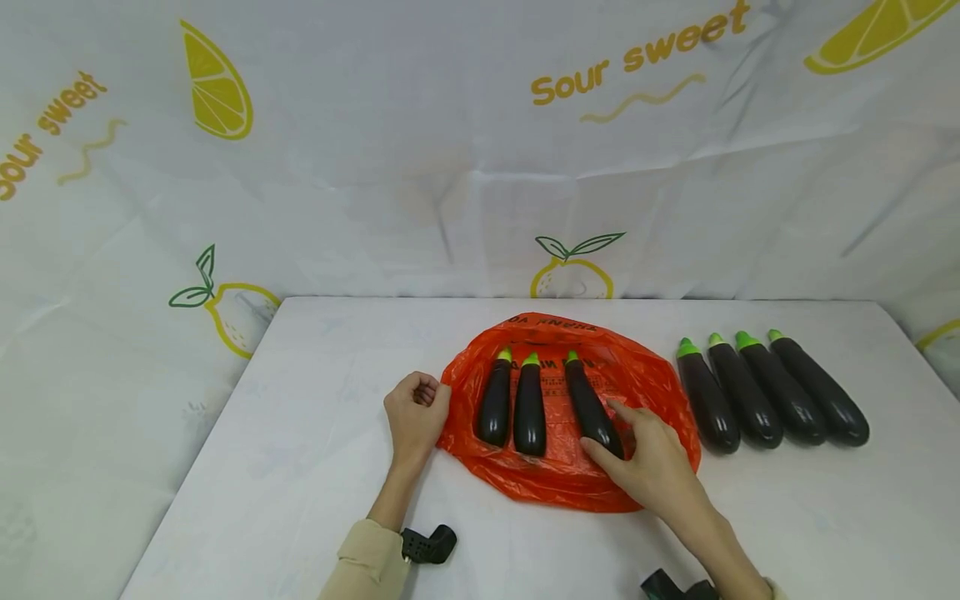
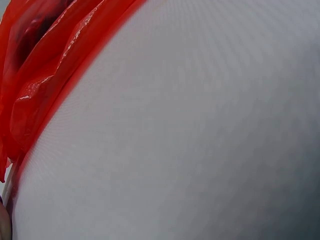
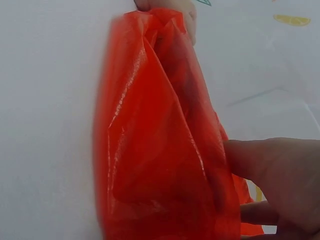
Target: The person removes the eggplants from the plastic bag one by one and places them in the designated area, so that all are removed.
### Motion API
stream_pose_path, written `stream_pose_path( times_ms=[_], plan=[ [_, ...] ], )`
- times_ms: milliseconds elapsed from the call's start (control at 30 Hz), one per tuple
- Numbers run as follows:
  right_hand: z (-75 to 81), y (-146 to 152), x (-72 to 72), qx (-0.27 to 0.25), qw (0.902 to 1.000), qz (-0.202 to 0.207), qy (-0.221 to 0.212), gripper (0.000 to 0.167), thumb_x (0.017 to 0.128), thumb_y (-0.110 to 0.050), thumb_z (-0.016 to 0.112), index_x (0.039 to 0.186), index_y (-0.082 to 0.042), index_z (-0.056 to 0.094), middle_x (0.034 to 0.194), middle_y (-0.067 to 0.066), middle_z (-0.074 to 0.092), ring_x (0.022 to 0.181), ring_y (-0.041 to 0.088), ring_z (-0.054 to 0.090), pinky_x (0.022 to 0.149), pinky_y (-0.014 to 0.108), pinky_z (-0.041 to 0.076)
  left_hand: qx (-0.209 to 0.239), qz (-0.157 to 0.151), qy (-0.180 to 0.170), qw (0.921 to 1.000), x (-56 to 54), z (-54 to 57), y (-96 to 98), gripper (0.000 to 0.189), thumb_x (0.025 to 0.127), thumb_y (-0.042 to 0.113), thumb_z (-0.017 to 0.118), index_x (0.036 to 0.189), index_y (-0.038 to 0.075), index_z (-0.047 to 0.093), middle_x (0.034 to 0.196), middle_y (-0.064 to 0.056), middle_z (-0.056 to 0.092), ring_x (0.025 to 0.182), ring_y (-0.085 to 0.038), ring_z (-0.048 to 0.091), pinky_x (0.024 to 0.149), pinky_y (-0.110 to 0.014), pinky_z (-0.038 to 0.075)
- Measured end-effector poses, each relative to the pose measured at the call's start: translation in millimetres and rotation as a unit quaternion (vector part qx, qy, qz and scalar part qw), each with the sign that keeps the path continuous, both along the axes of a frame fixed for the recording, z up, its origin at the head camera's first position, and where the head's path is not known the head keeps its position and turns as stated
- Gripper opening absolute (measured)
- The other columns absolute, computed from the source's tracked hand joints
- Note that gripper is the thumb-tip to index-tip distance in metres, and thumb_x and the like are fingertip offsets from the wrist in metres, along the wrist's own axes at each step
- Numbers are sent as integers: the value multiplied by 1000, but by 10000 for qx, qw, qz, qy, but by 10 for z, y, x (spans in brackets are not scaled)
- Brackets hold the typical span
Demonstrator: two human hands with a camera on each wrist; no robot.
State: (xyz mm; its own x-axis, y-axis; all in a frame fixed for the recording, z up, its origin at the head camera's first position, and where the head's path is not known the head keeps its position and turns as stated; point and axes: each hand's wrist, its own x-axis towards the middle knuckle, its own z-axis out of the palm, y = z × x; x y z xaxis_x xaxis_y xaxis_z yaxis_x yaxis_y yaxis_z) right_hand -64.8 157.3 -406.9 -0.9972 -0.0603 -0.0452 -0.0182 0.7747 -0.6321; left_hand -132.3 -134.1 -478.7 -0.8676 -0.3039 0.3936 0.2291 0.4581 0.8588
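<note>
A red plastic bag (image 1: 487, 479) lies spread on the table, with printing on its inner face. Three dark eggplants with green caps rest inside it: a left one (image 1: 493, 404), a middle one (image 1: 530, 408) and a right one (image 1: 587, 400) set apart and slanting. My left hand (image 1: 416, 417) grips the bag's left edge with curled fingers. Thumb and fingers of my right hand (image 1: 660, 462) are around the lower end of the right eggplant. In the right wrist view, the bag's raised side (image 3: 150, 140) hides that eggplant from sight.
Several more eggplants (image 1: 780, 387) lie side by side to the right of the bag, caps toward the back. The white table (image 1: 300, 467) ends at a lemon-printed cloth (image 1: 375, 167) behind it. Black wrist devices sit on my left wrist (image 1: 429, 544) and right wrist (image 1: 678, 586).
</note>
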Motion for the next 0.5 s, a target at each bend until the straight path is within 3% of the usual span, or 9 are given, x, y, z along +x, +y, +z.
stream_pose_path(
  times_ms=[233, 500],
  plan=[
    [-20, -12, -9, -168, 9997, -121, -119, 63, 85, -25, 80, 137, 3, 60, 100, 18, 70, 72, 18, 54, 55, 22, 45, -16, 4, 33, 10000, 4, -5, -1, 11, 81, 1, 63, 70, 4, 64, 61, -9, 57, 57, -11, 48, 55, -20, 46],
    [46, 16, 7, -282, 9994, -138, 151, 57, 85, -24, 81, 133, 1, 64, 107, 19, 71, 73, 18, 59, 60, 21, 49, -65, 44, 22, 10000, -2, -8, -5, 12, 81, 2, 63, 70, 4, 64, 61, -9, 57, 57, -11, 48, 55, -21, 46]
  ],
)
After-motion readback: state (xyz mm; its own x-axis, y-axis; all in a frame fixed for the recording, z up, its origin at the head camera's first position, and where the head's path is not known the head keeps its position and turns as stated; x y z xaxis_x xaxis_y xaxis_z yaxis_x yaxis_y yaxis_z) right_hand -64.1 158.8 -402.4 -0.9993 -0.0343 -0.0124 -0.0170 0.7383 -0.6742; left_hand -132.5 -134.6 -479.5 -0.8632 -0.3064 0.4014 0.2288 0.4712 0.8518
